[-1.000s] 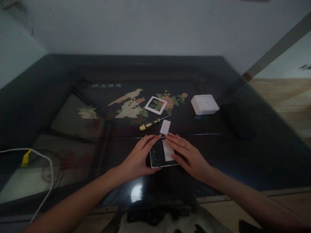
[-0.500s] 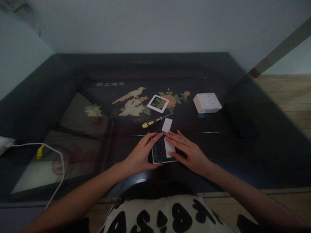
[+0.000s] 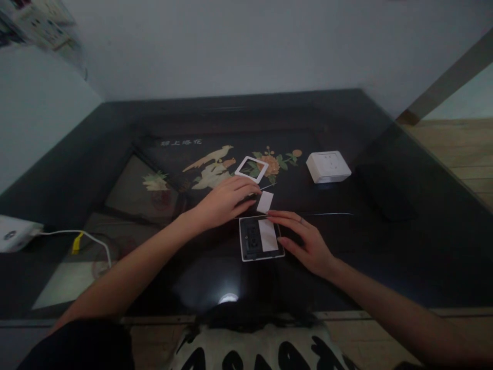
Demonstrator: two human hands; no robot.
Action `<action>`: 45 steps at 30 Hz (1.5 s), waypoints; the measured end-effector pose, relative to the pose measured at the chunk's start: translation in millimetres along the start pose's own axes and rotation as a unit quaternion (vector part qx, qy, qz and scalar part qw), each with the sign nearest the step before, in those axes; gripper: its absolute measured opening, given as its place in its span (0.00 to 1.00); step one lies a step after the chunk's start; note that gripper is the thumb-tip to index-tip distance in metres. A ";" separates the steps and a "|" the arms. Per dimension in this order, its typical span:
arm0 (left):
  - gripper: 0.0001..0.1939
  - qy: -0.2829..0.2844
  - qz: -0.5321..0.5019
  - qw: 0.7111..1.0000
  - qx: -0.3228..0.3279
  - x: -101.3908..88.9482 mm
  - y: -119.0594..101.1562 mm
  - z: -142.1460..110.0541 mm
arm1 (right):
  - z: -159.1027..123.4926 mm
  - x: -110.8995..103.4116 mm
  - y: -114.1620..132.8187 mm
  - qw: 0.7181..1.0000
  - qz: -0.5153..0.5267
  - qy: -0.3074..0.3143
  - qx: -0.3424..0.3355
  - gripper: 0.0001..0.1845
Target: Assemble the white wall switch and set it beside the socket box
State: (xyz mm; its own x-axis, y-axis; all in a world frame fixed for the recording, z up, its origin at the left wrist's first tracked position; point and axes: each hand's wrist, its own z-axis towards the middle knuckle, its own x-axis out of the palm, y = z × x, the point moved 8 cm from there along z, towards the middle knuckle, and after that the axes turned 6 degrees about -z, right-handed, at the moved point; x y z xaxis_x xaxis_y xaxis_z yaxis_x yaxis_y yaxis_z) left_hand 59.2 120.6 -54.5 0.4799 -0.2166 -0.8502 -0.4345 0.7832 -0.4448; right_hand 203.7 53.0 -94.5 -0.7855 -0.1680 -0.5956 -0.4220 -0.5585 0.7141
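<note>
A square switch panel (image 3: pixel 250 252) with a dark inner frame lies in front of me on the table. A white rocker plate (image 3: pixel 268 235) covers its right part, while dark mechanism shows on the left. My right hand (image 3: pixel 308 242) rests at the panel's right edge, fingers apart, fingertips near its upper corner. Farther up, my left hand (image 3: pixel 229 201) reaches over the screwdriver, its fingers stretched out beside a loose white rocker plate (image 3: pixel 265 202). That hand hides the screwdriver's handle; only the thin metal shaft (image 3: pixel 269 187) shows.
A white square frame (image 3: pixel 241 166) lies beyond my left hand. At the right stands a white socket box (image 3: pixel 329 167). A white device (image 3: pixel 17 234) with a cable and yellow tag sits at the left. The dark glossy table (image 3: pixel 185 277) carries a bird-and-flower picture.
My left hand has let go of the panel's left side and moved up over the screwdriver. My right hand has drawn back from the rocker plate to the panel's right edge.
</note>
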 end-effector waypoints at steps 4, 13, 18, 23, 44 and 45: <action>0.18 0.082 0.075 0.992 0.060 22.0 10.7 25.1 | -11.1 10.2 1.2 1.000 -0.010 0.020 0.003 0.24; 0.26 0.155 0.092 0.982 0.051 54.0 21.2 27.1 | -12.2 17.7 2.4 0.999 -0.028 0.043 0.009 0.27; 0.23 0.082 0.049 0.994 0.054 35.2 17.4 29.7 | -9.5 18.7 3.0 0.998 -0.040 0.045 0.000 0.31; 0.25 -0.026 -0.007 0.999 -0.023 -0.3 7.5 10.1 | -8.9 22.5 4.0 0.996 -0.060 0.069 -0.015 0.35; 0.22 -0.082 0.030 0.995 -0.046 22.5 -42.7 -67.9 | -7.7 26.6 2.2 0.993 -0.094 0.066 0.005 0.40; 0.22 -0.081 0.034 0.995 -0.043 23.1 -43.8 -67.6 | -7.9 26.5 2.4 0.993 -0.095 0.065 0.006 0.40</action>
State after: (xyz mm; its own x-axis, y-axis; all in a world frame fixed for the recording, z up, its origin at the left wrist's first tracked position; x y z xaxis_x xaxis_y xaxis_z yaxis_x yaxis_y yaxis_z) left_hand 37.8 41.9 -73.7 0.5602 -0.0628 -0.8259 -0.5305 0.7386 -0.4160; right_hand 185.5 40.8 -111.5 -0.6260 -0.1651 -0.7622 -0.5629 -0.5807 0.5881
